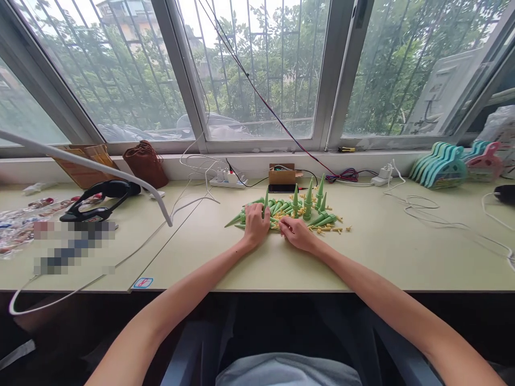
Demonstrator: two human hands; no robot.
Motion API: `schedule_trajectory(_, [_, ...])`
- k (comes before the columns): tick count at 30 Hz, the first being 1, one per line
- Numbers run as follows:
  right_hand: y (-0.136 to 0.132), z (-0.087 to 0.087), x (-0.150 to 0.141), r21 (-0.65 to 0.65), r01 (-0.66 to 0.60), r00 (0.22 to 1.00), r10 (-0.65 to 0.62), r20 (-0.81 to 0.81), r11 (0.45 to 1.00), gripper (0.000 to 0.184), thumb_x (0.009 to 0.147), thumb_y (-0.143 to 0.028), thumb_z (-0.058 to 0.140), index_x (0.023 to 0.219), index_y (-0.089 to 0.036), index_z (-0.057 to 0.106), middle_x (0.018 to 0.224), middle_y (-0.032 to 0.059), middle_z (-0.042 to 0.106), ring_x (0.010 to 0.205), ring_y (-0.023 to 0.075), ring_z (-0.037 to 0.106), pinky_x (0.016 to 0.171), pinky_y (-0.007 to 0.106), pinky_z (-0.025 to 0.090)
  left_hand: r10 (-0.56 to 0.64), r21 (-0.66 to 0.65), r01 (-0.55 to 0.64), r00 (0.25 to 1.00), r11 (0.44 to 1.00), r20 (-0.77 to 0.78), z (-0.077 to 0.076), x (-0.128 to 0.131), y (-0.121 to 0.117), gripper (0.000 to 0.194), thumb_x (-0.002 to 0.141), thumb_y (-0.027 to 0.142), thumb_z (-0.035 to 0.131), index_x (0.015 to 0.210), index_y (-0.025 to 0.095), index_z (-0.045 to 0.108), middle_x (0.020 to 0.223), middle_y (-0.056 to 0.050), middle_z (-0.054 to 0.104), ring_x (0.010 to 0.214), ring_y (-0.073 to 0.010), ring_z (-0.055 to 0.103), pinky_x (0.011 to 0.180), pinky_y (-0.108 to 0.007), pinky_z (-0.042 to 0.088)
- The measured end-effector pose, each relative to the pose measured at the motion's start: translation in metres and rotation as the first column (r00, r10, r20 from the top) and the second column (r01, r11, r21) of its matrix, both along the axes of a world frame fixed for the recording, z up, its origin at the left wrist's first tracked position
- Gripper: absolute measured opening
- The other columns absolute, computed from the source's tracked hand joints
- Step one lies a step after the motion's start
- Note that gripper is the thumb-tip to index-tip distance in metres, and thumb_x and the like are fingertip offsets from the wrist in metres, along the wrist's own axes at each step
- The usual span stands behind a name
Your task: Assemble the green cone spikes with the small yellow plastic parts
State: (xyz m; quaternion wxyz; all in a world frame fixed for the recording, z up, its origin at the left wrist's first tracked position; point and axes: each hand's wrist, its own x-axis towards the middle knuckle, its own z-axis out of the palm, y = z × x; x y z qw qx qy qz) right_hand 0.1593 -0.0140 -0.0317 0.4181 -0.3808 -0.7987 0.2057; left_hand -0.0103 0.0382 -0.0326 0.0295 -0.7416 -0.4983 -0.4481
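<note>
Green pointed plastic spikes [280,206], probably plant watering spikes, lie heaped on the table ahead of me, with small yellow plastic pieces [322,229] scattered among them. My left hand [256,221] is at the near left of the heap, its fingers closed around an upright green spike [266,198] whose tip points up. Close beside it, my right hand [295,231] is closed in a pinch. What its fingertips hold is too small to make out; yellow pieces lie right by them. Several green spikes [308,201] stand upright behind my right hand.
An open cardboard box [281,175] and a dark phone-like slab [281,188] sit behind the heap. Black headphones [98,201] and wrapped packets [24,222] lie left. A white cable [132,182] arcs across the left. Teal hangers [440,165] stand at right.
</note>
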Motion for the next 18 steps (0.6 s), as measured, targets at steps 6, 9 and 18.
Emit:
schedule_trajectory(6, [0.006, -0.002, 0.003, 0.036, 0.042, 0.999, -0.041, -0.021, 0.998, 0.027, 0.095, -0.029, 0.042, 0.072, -0.02, 0.052, 0.066, 0.0002, 0.06, 0.059, 0.0136, 0.051, 0.062, 0.026, 0.039, -0.022, 0.075, 0.02, 0.999, 0.997, 0.024, 0.007, -0.004, -0.003, 0.019, 0.094, 0.03, 0.043, 0.079, 0.021, 0.049, 0.09, -0.008, 0.06, 0.095, -0.023, 0.053, 0.108, -0.049, 0.028])
schedule_trajectory(9, [0.008, -0.004, 0.005, 0.052, 0.066, 0.996, -0.063, -0.055, 0.996, 0.026, 0.094, -0.029, 0.043, 0.072, -0.02, 0.054, 0.063, -0.0005, 0.057, 0.057, 0.0132, 0.048, 0.059, 0.026, 0.037, -0.122, 0.122, 0.111, 0.989, 0.986, 0.08, 0.022, -0.002, -0.007, 0.018, 0.095, 0.03, 0.041, 0.082, 0.021, 0.05, 0.095, -0.009, 0.06, 0.101, -0.0225, 0.053, 0.095, -0.039, 0.041])
schedule_trajectory(18, [0.02, -0.001, 0.015, 0.066, 0.267, 0.951, -0.252, -0.179, 0.961, 0.026, 0.094, -0.033, 0.042, 0.073, -0.02, 0.052, 0.058, -0.0021, 0.052, 0.051, 0.0122, 0.044, 0.055, 0.025, 0.034, -0.208, -0.046, 0.236, 0.922, 0.971, 0.327, 0.04, 0.033, -0.011, 0.032, 0.096, 0.04, 0.04, 0.071, 0.021, 0.045, 0.072, -0.002, 0.054, 0.069, -0.0148, 0.051, 0.067, -0.028, 0.043])
